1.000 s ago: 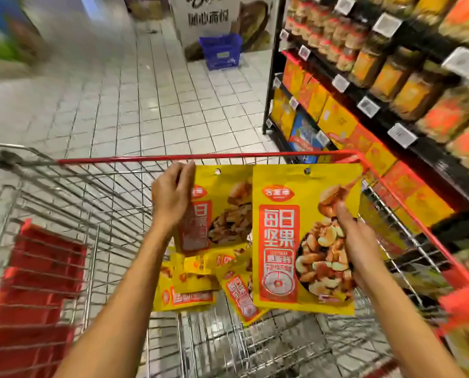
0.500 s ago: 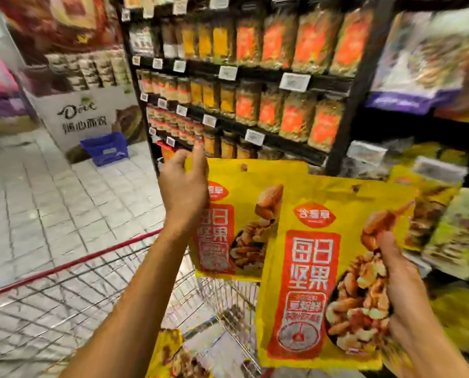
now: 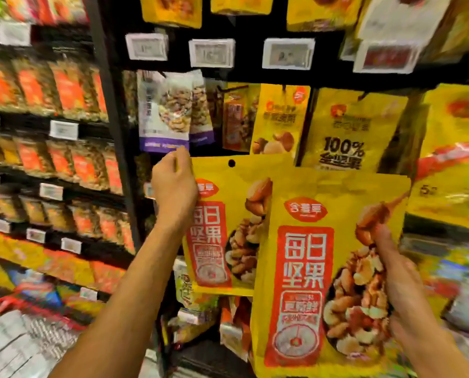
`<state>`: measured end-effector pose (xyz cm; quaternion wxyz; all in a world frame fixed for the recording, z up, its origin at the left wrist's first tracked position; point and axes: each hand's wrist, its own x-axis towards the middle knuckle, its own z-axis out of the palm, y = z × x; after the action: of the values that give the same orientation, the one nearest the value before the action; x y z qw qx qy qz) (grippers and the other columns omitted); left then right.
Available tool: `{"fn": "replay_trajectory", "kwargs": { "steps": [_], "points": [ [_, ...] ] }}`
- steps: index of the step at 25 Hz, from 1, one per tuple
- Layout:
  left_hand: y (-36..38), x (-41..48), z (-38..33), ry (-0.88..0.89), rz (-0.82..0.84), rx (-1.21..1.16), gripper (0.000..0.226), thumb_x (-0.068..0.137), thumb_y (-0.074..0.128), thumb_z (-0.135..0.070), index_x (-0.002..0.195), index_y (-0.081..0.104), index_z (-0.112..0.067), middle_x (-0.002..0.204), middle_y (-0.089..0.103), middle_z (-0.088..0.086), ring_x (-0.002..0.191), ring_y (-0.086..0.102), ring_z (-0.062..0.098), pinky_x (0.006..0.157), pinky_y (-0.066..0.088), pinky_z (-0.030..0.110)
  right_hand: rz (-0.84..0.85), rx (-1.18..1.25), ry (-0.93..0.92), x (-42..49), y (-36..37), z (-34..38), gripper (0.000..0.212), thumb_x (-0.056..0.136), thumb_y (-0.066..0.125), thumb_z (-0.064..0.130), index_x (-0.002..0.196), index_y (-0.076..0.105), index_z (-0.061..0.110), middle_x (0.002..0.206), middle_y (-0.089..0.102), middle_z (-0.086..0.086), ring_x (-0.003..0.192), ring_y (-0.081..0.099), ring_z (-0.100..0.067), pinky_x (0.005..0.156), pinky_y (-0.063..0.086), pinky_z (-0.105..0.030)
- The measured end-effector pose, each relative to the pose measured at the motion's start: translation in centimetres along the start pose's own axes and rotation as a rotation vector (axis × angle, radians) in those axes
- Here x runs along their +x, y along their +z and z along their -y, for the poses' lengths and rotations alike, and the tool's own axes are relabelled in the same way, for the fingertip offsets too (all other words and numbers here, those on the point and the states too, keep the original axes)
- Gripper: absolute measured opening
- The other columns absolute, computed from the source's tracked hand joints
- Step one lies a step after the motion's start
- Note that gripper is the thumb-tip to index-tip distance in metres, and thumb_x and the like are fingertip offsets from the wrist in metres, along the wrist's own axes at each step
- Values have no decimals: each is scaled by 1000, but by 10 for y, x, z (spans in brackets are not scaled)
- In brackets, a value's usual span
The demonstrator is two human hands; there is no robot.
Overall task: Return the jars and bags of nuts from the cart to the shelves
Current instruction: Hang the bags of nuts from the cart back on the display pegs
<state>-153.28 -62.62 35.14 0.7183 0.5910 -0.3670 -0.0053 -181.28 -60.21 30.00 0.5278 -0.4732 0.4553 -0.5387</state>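
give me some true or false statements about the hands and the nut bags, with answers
1. The left hand and the right hand each hold a yellow bag of nuts. True.
2. The right hand's bag overlaps the front of the left hand's bag. True.
3. The left hand's bag hangs on a hook. False: the fingers grip its top corner, and its hang hole is free.
4. Jars stand to the right of the hanging bags. False: the jars fill the shelves on the left.

Both arms stretch forward: left hand raised, fingers pinching rear bag; right hand lower, gripping front bag.
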Motion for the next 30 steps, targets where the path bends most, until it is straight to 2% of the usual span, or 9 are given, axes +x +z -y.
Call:
{"fn": "replay_trajectory", "kwargs": {
  "steps": [3, 8, 14, 19, 23, 26, 30],
  "points": [
    [43, -2, 1, -20, 73, -42, 46, 98, 41, -28, 54, 30, -18, 54, 36, 4, 56, 35, 16, 56, 30, 45, -35, -2, -5, 24, -22, 5, 68, 27, 68, 86, 59, 74, 26, 57, 70, 2, 51, 67, -9, 48, 52, -18],
    [81, 25, 2, -62, 195, -145, 46, 96, 43, -34, 53, 32, -22, 53, 38, -1, 58, 40, 19, 58, 31, 37, -67, -1, 24, 48, -27, 3, 71, 32, 67, 86, 69, 76, 25, 69, 74, -5, 61, 72, -19, 59, 54, -30],
    [115, 71, -3, 32, 343, -222, 43, 98, 41, -37, 58, 37, -22, 56, 43, 1, 58, 44, 21, 56, 34, 35, -205, 52, -25, 71, -11, 4, 72, 32, 68, 85, 75, 76, 28, 76, 75, -5, 71, 73, -19, 75, 52, -39],
    [138, 89, -7, 64, 406, -271, 40, 98, 41, -38, 64, 43, -16, 72, 51, 17, 66, 50, 28, 61, 40, 42, -241, 74, -39, 85, 1, 8, 72, 30, 68, 86, 79, 76, 34, 80, 76, -3, 75, 73, -17, 74, 51, -37],
    [149, 98, -20, 118, 380, -255, 41, 99, 40, -37, 65, 44, -14, 70, 52, 19, 69, 56, 40, 66, 47, 51, -204, 67, -37, 98, 4, 16, 74, 29, 68, 86, 82, 75, 34, 85, 76, -5, 80, 73, -19, 86, 50, -43],
    [153, 111, -19, 97, 356, -275, 43, 99, 40, -36, 60, 38, -19, 60, 45, 7, 65, 49, 28, 61, 39, 40, -167, 81, -39, 108, 5, 20, 75, 31, 69, 84, 85, 75, 33, 89, 76, -7, 84, 73, -22, 91, 49, -46],
    [140, 136, 11, 10, 258, -216, 45, 98, 41, -38, 58, 37, -19, 58, 45, 4, 64, 48, 25, 61, 36, 37, -82, 84, -36, 121, 16, 23, 65, 43, 69, 80, 85, 76, 31, 89, 76, -7, 83, 73, -22, 87, 50, -43]
  ]
}}
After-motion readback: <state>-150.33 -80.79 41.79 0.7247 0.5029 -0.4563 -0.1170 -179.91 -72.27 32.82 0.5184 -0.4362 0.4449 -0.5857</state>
